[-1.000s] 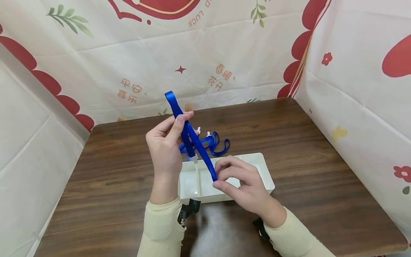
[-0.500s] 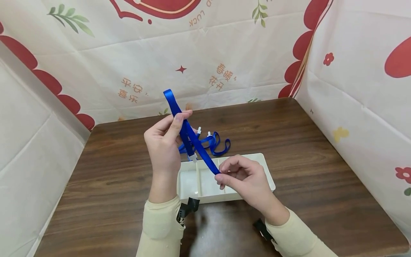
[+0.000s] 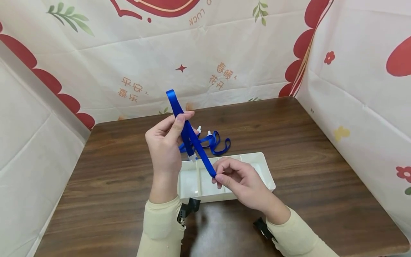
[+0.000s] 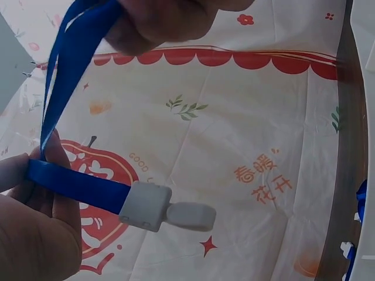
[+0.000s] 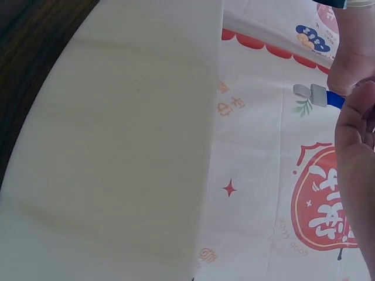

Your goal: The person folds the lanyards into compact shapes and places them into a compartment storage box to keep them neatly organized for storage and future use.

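Observation:
Both of my hands hold one blue lanyard [image 3: 203, 154] above the table, stretched at a slant between them. My left hand [image 3: 165, 146] pinches it between thumb and fingers near its upper part, and a folded loop sticks up beyond them. From there a shorter strand hangs down to a white plastic clip [image 3: 192, 157], which shows large in the left wrist view as a clip with a tab [image 4: 190, 216]. Lower and to the right, my right hand [image 3: 245, 182] pinches the bend of the strap between thumb and forefinger.
Under the hands stands a white divided tray [image 3: 205, 198]. Behind it more blue lanyards [image 3: 227, 144] with white clips lie tangled on the brown wooden table [image 3: 308, 167]. Printed cloth [image 3: 154, 53] closes off the back and sides.
My right hand shifts slightly right and up with the strap, then a little back left. My left hand stays nearly in place, its grip unchanged. The tray stays put.

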A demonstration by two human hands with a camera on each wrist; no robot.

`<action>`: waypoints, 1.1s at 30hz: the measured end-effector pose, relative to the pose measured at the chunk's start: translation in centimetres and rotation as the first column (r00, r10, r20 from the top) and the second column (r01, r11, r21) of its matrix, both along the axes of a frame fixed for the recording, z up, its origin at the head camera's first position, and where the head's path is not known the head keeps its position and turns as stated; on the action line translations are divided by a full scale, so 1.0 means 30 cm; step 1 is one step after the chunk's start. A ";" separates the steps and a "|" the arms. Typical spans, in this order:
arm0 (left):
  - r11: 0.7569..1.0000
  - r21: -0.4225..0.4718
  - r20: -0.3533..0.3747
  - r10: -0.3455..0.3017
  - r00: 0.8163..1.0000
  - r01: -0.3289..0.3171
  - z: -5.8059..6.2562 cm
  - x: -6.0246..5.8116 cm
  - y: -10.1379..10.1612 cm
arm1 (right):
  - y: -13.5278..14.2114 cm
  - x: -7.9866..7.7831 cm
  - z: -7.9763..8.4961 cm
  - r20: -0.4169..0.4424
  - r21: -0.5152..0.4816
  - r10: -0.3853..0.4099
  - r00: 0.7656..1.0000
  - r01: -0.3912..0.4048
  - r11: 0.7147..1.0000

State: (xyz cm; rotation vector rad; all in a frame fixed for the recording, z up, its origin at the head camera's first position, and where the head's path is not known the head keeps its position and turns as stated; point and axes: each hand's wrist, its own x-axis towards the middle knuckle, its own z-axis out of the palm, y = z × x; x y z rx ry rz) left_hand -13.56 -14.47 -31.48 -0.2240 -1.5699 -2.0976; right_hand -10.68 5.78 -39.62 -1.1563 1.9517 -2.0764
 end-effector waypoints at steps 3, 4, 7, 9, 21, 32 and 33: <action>1.000 -0.004 -0.001 0.004 1.000 -0.004 -0.004 0.000 0.000 | 0.004 0.004 -0.003 0.030 0.001 -0.041 0.999 0.041 0.999; 1.000 -0.005 0.000 0.004 1.000 -0.004 -0.004 0.000 -0.001 | 0.005 0.004 -0.002 0.041 0.002 -0.057 0.998 0.056 0.998; 1.000 -0.013 0.013 0.005 1.000 -0.005 -0.004 0.003 -0.002 | 0.011 0.003 0.001 0.084 0.038 -0.089 0.992 0.087 0.996; 1.000 -0.012 0.020 0.004 1.000 -0.004 -0.005 0.005 -0.001 | 0.015 -0.001 0.002 0.097 0.085 -0.099 0.990 0.091 0.992; 0.988 0.079 0.046 -0.139 0.989 0.136 0.025 0.034 0.029 | -0.004 -0.029 0.028 0.064 0.168 -0.284 0.957 0.270 0.948; 0.969 0.140 0.015 -0.207 0.978 0.203 0.053 0.058 0.041 | -0.016 -0.067 0.048 -0.258 0.084 -0.356 0.898 0.388 0.918; 0.967 0.145 0.013 -0.212 0.977 0.208 0.054 0.060 0.042 | -0.015 -0.070 0.047 -0.257 0.078 -0.364 0.895 0.395 0.916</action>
